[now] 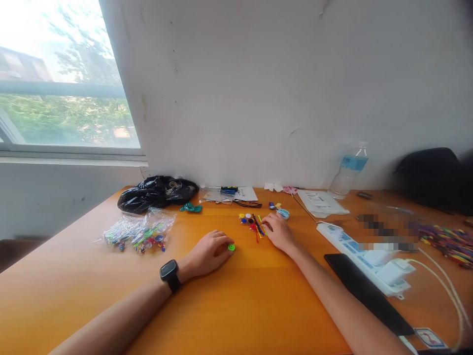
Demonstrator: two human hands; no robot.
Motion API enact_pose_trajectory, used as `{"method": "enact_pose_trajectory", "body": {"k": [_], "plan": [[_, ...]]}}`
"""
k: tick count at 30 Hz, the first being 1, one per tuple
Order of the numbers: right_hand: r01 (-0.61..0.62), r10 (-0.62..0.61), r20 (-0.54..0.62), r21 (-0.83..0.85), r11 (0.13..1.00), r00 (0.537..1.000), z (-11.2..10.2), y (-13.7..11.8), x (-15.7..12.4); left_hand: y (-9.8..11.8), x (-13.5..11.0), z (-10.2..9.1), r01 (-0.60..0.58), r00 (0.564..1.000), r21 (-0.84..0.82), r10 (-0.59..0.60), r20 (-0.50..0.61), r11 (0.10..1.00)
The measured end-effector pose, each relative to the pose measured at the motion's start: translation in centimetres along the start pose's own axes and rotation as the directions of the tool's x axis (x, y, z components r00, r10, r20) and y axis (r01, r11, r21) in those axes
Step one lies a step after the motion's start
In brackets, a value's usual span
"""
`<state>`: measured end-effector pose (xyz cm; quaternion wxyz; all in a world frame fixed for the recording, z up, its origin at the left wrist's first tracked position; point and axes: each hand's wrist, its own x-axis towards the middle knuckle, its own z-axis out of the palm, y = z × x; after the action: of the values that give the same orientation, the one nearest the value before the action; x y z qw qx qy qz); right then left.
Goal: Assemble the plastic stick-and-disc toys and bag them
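Note:
My left hand (209,252), with a black watch (169,273) on its wrist, pinches a small bright green round plastic piece (231,247) just above or on the table. To the right, the fingers of my right hand (280,230) are curled down at a thin light green plastic stick (260,222), thumb and fingertips close together on it. Beside that stick lie dark blue, yellow and red sticks (256,228). Several small round pieces in yellow, white, blue, black and red (244,221) sit just left of them.
A clear bag of coloured plastic parts (138,234) lies at the left, before a black plastic bag (157,192). At the right are a power strip (354,251), a black flat object (365,291), a water bottle (347,172) and a pile of coloured sticks (445,241).

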<state>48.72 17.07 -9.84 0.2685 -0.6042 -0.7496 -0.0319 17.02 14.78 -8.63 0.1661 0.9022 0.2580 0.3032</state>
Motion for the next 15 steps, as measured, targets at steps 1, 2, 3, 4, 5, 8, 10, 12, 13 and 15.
{"method": "enact_pose_trajectory", "body": {"k": [1,2,3,4,5,8,10,12,13,15], "plan": [[-0.004,0.004,0.001,0.014,1.0,1.0,0.0,0.1,0.0,0.0,0.0,0.0,0.002,1.0,-0.001,-0.002,-0.003,1.0],[-0.005,0.005,-0.001,0.027,1.0,1.0,-0.1,0.1,0.1,0.0,0.0,-0.1,0.003,1.0,-0.001,-0.003,-0.006,1.0],[-0.001,0.001,-0.007,0.037,0.999,1.0,-0.2,0.1,0.1,0.0,0.0,-0.1,0.005,1.0,0.0,-0.005,-0.009,1.0],[0.005,-0.004,-0.019,0.045,0.999,1.0,-0.4,0.0,0.1,0.1,0.0,-0.1,0.008,1.0,0.001,-0.008,-0.008,1.0],[0.014,-0.012,-0.037,0.052,0.999,0.999,-0.6,-0.1,0.1,0.1,0.0,-0.1,0.012,1.0,0.001,-0.012,-0.006,1.0],[0.058,-0.049,-0.104,0.083,0.995,0.993,-1.4,-0.8,0.1,0.0,0.0,-0.1,0.035,0.999,-0.002,-0.035,-0.003,0.999],[0.102,-0.085,-0.146,0.114,0.988,0.986,-1.9,-1.5,0.0,-0.1,0.0,-0.1,0.05,0.999,-0.007,-0.05,-0.006,0.999],[0.145,-0.119,-0.175,0.143,0.979,0.977,-2.5,-2.4,-0.1,-0.3,-0.1,0.0,0.066,0.998,-0.018,-0.067,-0.01,0.998],[0.163,-0.133,-0.185,0.156,0.974,0.974,-2.8,-2.9,-0.1,-0.3,-0.1,0.0,0.076,0.997,-0.028,-0.076,-0.012,0.997],[0.191,-0.154,-0.2,0.182,0.965,0.968,-3.2,-4.1,-0.3,-0.4,-0.2,0.0,0.095,0.995,-0.055,-0.096,-0.018,0.994]]}}
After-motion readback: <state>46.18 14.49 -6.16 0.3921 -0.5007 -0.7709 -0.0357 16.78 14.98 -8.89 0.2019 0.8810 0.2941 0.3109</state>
